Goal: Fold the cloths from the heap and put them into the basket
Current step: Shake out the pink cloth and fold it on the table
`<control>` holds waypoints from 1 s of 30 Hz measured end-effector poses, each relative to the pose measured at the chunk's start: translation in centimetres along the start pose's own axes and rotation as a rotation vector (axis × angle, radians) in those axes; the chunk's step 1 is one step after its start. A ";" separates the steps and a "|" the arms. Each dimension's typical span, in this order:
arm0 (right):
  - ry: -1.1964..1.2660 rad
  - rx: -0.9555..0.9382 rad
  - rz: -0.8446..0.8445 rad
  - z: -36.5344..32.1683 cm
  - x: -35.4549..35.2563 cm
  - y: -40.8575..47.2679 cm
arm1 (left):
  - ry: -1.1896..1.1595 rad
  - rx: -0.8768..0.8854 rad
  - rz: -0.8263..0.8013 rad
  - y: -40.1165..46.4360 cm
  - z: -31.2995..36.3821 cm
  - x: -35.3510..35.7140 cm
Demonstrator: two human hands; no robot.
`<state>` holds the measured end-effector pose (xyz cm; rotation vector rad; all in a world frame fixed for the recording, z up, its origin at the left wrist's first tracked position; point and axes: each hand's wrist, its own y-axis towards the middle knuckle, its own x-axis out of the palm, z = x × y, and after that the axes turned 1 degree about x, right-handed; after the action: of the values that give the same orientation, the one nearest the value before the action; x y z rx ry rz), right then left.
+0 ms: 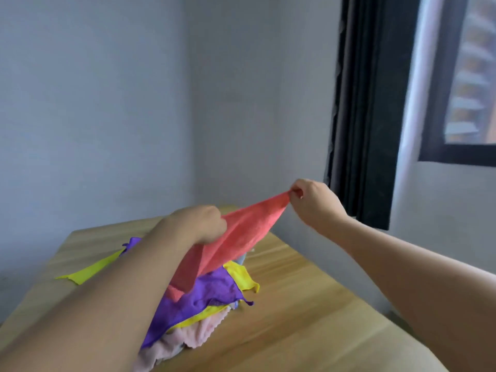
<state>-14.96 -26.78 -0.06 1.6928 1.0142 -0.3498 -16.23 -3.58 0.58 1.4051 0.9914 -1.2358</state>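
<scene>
— What does the person wear on the arms?
— Nothing that shows: both forearms come into view bare, with no sleeve edge in sight.
— And the hands?
— The left hand (200,224) and the right hand (314,201) are bare too, with short nails. The picture is slightly blurred, so finer marks cannot be told.

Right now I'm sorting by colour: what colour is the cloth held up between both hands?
Coral red cloth, plain, seen in the head view.
</scene>
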 end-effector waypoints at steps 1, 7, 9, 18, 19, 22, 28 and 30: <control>0.046 0.041 0.008 0.0 -2.7 -0.3 | -0.044 0.029 -0.026 -0.9 1.3 -1.7; 0.356 0.229 0.113 -0.3 -17.0 -4.0 | -0.440 0.205 -0.108 -8.6 9.9 -10.2; 0.443 0.274 0.148 0.2 -20.6 -5.6 | -0.595 0.265 -0.083 -11.6 12.5 -11.9; 0.587 0.285 0.132 1.9 -30.3 -12.6 | -1.291 0.567 -0.079 -21.1 18.9 -15.4; 0.604 0.281 0.122 1.9 -31.0 -13.3 | -1.322 0.605 -0.103 -21.7 19.2 -15.6; 0.682 0.263 0.087 1.9 -33.2 -15.0 | -1.352 0.680 -0.208 -23.6 20.0 -16.8; 0.734 0.158 0.056 -0.2 -37.7 -17.4 | -1.305 0.609 -0.263 -25.9 20.1 -19.7; 0.735 0.125 0.080 -0.8 -38.8 -18.1 | -1.140 0.569 -0.174 -26.2 20.3 -20.5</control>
<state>-51.98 -42.48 14.59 2.0190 1.4613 0.3000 -48.55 -18.08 16.85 0.7277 -0.0547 -2.1680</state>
